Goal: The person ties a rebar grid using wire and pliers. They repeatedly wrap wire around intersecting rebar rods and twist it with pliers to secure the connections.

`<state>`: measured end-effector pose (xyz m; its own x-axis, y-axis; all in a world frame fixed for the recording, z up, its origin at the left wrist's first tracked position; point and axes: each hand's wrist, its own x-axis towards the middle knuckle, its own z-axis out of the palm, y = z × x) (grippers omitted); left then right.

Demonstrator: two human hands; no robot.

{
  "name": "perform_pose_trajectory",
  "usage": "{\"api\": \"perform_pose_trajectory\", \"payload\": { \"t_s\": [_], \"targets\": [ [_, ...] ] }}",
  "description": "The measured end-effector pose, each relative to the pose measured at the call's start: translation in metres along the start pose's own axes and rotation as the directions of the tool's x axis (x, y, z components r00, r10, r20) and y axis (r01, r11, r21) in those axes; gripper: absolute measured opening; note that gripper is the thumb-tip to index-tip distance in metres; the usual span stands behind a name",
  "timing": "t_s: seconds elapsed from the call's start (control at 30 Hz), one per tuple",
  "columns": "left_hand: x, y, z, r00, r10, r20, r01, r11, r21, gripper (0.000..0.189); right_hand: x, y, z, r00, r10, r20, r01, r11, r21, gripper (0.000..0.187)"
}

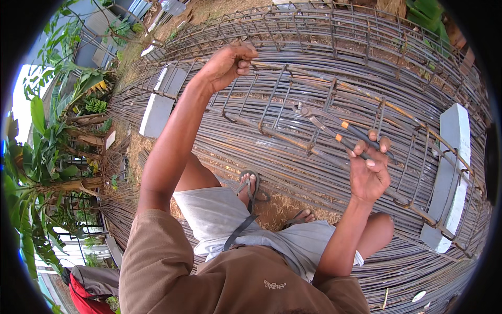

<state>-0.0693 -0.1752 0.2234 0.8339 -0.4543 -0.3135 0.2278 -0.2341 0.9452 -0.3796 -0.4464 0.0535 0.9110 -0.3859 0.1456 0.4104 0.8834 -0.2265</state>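
My right hand (368,168) holds end-cutting nippers (321,117) by their dark handles with orange bands; the metal jaws point up and left over a rebar cage (274,102). The nippers' handles are a little apart. My left hand (233,64) is at the far long bar of the cage, its fingers curled at a stirrup corner; whether they grip the bar or a thin wire cannot be told. The cage, of long rusty bars and rectangular stirrups, lies across a pale block (162,100) on the left and another pale block (449,176) on the right.
Long steel bars (243,145) cover the ground under and around the cage. A second rebar cage (306,29) lies beyond it. My sandalled feet (249,188) are between the near bars. Banana plants (74,157) stand at the left, and a red and grey bag (92,286) lies at lower left.
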Motion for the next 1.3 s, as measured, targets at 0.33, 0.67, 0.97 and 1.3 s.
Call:
{"api": "perform_pose_trajectory", "payload": {
  "t_s": [0.33, 0.67, 0.97, 1.3],
  "targets": [
    [-0.109, -0.044, 0.078, 0.97, 0.032, 0.241, -0.039, 0.999, 0.025, 0.055, 0.001, 0.069, 0.036, 0.991, 0.081, 0.109, -0.108, 0.954, 0.279, 0.048],
    [-0.051, -0.04, -0.019, 0.927, 0.195, 0.32, -0.193, 0.98, -0.039, 0.045, 0.019, 0.116, 0.095, 0.979, 0.204, -0.01, -0.068, 0.279, -0.958, 0.089],
    [-0.005, -0.081, -0.15, 0.868, 0.196, 0.457, -0.126, 0.976, -0.179, 0.055, 0.045, 0.277, 0.121, 0.894, -0.269, -0.358, -0.339, 0.116, -0.934, 0.057],
    [0.074, -0.146, -0.317, 0.79, 0.248, 0.56, 0.406, 0.472, -0.782, 0.025, 0.005, 0.355, 0.143, 0.817, -0.505, -0.277, -0.525, -0.456, -0.718, 0.07]
  ]
}}
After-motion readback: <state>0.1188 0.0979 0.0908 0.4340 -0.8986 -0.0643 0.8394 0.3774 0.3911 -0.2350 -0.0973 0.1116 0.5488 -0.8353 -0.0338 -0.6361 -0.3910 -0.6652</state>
